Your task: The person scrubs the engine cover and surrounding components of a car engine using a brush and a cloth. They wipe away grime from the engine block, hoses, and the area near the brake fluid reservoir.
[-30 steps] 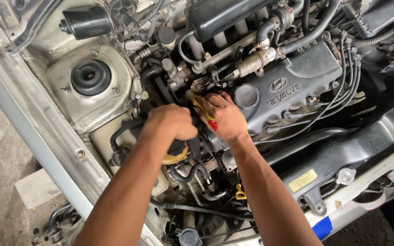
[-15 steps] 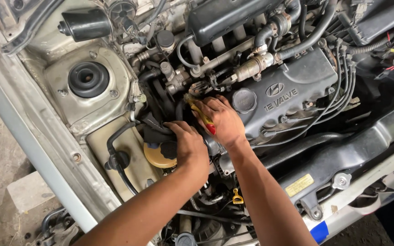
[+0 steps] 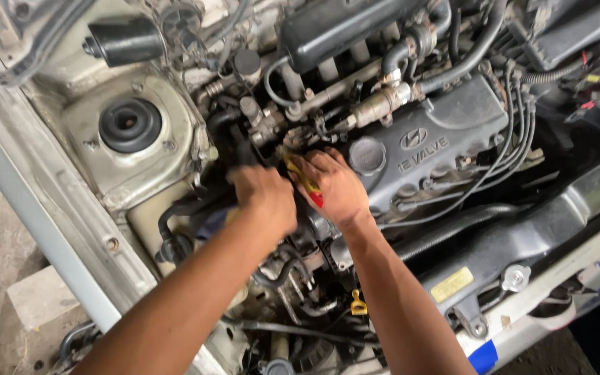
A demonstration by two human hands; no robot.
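Moved up and toward the middle of the frame since the earlier picture, the left hand (image 3: 265, 198) now sits blurred beside the right, fingers curled down into the dark gap by a black hose (image 3: 225, 132); what it grips is hidden. Just right of it, the right hand (image 3: 335, 187) is closed around a screwdriver with a yellow and red handle (image 3: 305, 182), its tip lost among the parts left of the grey valve cover (image 3: 439, 142). Both forearms leave the lower edge, cut off.
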